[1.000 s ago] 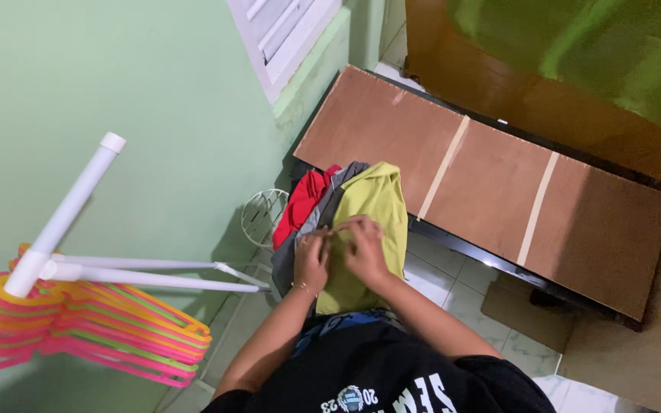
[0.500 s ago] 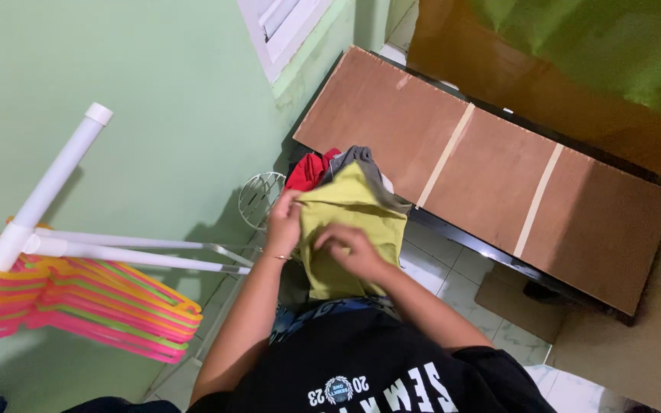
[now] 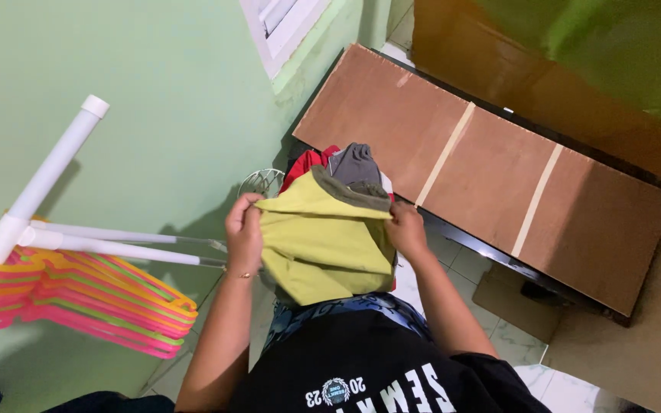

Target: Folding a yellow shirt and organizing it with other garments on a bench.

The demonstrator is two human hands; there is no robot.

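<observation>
Pinching with both hands, I hold the yellow-green garment (image 3: 323, 241) stretched in front of my chest: my left hand (image 3: 244, 229) grips its left edge, my right hand (image 3: 405, 228) its right edge. Beyond it lie a grey garment (image 3: 355, 164) and a red garment (image 3: 304, 163). Colourful hangers (image 3: 78, 294) hang on the white rack (image 3: 43, 183) to my left.

Both forearms reach forward from the body, elbows bent. The left hand (image 3: 244, 229) and right hand (image 3: 405, 228) are raised level, apart, each with fingers pinched closed.
</observation>
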